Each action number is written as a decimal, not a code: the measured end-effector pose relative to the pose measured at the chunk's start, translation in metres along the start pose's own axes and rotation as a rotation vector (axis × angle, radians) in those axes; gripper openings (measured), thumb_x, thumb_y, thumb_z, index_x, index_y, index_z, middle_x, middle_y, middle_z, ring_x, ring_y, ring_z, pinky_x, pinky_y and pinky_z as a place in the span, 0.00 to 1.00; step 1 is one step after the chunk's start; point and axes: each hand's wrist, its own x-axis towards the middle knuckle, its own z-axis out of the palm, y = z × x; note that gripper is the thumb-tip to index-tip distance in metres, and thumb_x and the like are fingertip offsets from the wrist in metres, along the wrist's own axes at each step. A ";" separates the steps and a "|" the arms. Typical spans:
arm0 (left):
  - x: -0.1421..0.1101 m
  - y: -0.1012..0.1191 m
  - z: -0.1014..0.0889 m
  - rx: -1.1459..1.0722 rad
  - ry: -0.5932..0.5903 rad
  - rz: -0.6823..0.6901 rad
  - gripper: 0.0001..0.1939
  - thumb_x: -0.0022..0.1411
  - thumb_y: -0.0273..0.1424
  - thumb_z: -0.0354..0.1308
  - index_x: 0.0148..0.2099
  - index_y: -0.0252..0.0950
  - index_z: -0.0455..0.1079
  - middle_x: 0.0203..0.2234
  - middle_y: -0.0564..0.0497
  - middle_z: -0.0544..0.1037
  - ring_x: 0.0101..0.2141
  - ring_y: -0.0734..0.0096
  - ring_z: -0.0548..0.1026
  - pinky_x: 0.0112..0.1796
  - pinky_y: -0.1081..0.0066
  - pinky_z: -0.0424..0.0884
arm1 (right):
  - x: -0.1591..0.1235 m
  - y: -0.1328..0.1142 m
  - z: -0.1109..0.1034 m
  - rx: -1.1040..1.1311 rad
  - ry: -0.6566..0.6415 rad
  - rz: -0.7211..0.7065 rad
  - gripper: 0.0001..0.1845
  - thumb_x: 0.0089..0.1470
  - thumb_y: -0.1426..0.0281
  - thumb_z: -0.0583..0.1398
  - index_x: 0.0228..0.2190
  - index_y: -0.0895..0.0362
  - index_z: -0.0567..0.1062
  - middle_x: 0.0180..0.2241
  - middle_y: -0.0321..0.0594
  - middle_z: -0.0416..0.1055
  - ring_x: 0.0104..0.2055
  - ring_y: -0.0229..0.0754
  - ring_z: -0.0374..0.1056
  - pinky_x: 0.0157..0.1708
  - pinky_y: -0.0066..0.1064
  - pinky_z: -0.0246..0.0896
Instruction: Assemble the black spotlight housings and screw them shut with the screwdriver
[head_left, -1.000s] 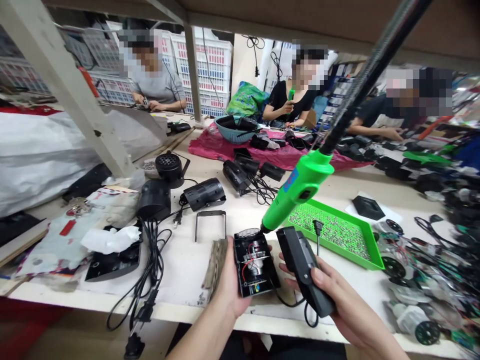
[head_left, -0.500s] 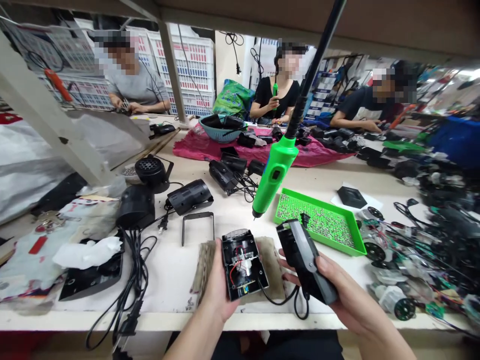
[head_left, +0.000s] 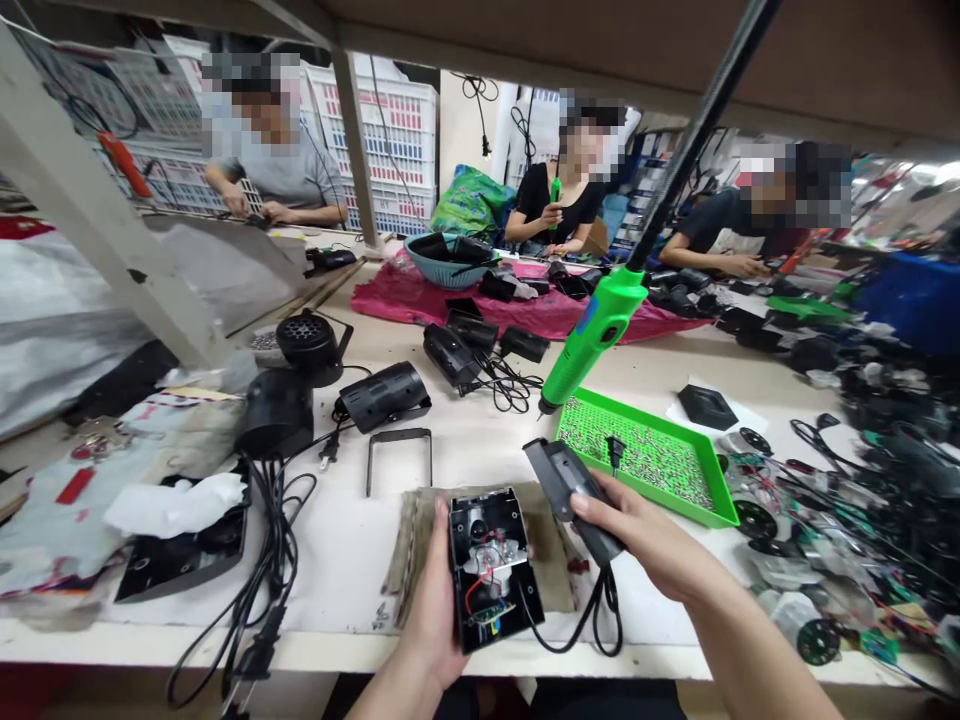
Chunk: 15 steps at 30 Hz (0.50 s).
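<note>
I'm swinging the black plastic cover away from the open wired housing with my closed right grip, while my left grip is clasping that housing.

Left hand holds an open black housing with red wires inside, above a worn pad. Right hand grips a black cover, its cord trailing down. A green electric screwdriver hangs at 12 o'clock; a green tray of screws sits at 1 o'clock.
</note>
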 end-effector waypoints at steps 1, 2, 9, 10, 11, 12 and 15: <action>0.000 0.000 0.000 -0.007 -0.007 0.004 0.33 0.60 0.54 0.50 0.51 0.29 0.72 0.35 0.39 0.82 0.38 0.51 0.79 0.45 0.56 0.71 | 0.006 -0.001 0.003 -0.071 0.017 -0.014 0.33 0.49 0.50 0.61 0.51 0.56 0.69 0.46 0.47 0.75 0.47 0.52 0.71 0.45 0.44 0.68; 0.000 0.000 0.000 -0.016 -0.014 0.005 0.34 0.60 0.54 0.49 0.51 0.29 0.73 0.35 0.39 0.82 0.38 0.51 0.79 0.45 0.56 0.71 | 0.012 -0.001 0.007 -0.135 0.035 -0.029 0.33 0.49 0.50 0.61 0.51 0.56 0.69 0.46 0.47 0.75 0.47 0.52 0.71 0.46 0.43 0.67; 0.003 0.000 -0.005 -0.084 -0.073 0.003 0.34 0.61 0.54 0.49 0.52 0.30 0.72 0.35 0.39 0.82 0.39 0.51 0.79 0.45 0.57 0.70 | 0.049 0.006 0.031 -0.499 0.207 -0.092 0.43 0.44 0.52 0.64 0.56 0.62 0.63 0.51 0.57 0.70 0.53 0.63 0.66 0.52 0.54 0.56; 0.003 0.000 -0.005 -0.086 -0.073 0.009 0.33 0.61 0.54 0.49 0.52 0.30 0.72 0.35 0.39 0.82 0.39 0.51 0.79 0.45 0.57 0.70 | 0.053 0.007 0.035 -0.543 0.220 -0.105 0.44 0.44 0.53 0.64 0.57 0.62 0.62 0.52 0.58 0.68 0.54 0.64 0.64 0.53 0.54 0.56; 0.003 0.001 -0.006 -0.085 -0.070 0.015 0.33 0.61 0.53 0.48 0.52 0.30 0.72 0.35 0.40 0.82 0.39 0.52 0.79 0.45 0.57 0.70 | 0.055 0.009 0.038 -0.581 0.230 -0.117 0.44 0.44 0.54 0.64 0.58 0.63 0.61 0.53 0.59 0.67 0.55 0.65 0.63 0.53 0.53 0.55; 0.004 0.001 -0.006 -0.082 -0.066 0.020 0.33 0.62 0.53 0.48 0.52 0.30 0.72 0.35 0.40 0.82 0.39 0.52 0.79 0.45 0.57 0.70 | 0.057 0.010 0.042 -0.613 0.236 -0.128 0.45 0.44 0.55 0.65 0.58 0.63 0.61 0.54 0.60 0.66 0.56 0.65 0.62 0.54 0.53 0.54; 0.005 0.001 -0.006 -0.069 -0.061 0.013 0.34 0.62 0.54 0.46 0.51 0.29 0.73 0.35 0.39 0.82 0.40 0.51 0.79 0.46 0.57 0.70 | 0.060 0.014 0.050 -0.679 0.243 -0.160 0.44 0.45 0.56 0.64 0.58 0.67 0.60 0.54 0.62 0.65 0.58 0.65 0.59 0.56 0.52 0.53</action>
